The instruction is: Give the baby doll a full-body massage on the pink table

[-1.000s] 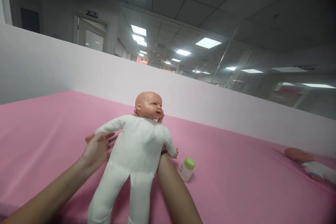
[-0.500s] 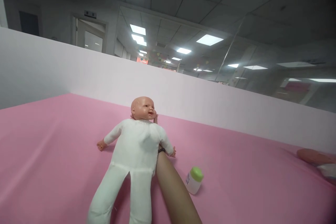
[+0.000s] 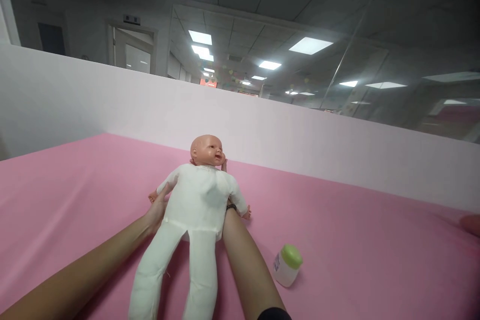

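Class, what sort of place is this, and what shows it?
Probably an indoor training room, perhaps for infant care: there is a baby doll, a pink-covered surface and ceiling light panels.

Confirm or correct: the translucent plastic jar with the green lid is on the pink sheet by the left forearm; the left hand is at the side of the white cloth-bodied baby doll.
No: the jar is by the right forearm, not the left, as the head view shows. It is on the pink sheet, the left hand at the side of the doll.
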`<state>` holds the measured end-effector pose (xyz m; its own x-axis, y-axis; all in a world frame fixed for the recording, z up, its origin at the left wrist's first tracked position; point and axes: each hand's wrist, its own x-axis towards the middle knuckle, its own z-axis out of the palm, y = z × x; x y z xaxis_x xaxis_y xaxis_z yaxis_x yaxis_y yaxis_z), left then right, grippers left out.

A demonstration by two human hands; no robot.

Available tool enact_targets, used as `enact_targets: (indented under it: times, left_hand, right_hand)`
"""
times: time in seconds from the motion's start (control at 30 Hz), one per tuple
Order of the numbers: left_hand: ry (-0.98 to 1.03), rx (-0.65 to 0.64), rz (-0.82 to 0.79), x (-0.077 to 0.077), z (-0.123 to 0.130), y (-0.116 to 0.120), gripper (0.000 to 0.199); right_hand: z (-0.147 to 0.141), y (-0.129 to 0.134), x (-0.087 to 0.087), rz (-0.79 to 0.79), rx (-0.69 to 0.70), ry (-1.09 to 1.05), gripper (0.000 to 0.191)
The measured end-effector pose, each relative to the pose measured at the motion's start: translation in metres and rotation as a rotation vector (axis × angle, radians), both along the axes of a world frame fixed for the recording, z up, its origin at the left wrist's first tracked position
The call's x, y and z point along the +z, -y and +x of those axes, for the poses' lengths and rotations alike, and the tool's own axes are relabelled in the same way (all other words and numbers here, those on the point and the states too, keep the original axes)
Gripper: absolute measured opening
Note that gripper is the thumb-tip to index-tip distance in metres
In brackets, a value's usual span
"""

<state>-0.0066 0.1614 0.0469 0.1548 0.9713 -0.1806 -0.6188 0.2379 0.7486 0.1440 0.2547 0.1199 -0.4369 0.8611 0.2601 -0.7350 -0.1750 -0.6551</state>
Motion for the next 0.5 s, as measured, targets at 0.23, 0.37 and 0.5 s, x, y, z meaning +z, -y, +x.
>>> enact_targets:
  times: [0.23,0.37,0.5]
  left_hand:
    - [0.160,0.009,0.029,-0.002,0.025,-0.021,0.064]
    - [0.165,0.006,0.008,-0.003,0.025,-0.030,0.059]
    - [0.149,-0.001,-0.140,-0.007,0.026,-0.036,0.057]
  right_hand:
    - [0.008,-0.032,-0.015,-0.058,0.069,-0.012,0.106]
    - [0.003,-0.054,-0.025,-0.127,-0.021,0.046,0.103]
    - [-0.004,-0.062,-0.034,-0.077,-0.170,0.163,0.094]
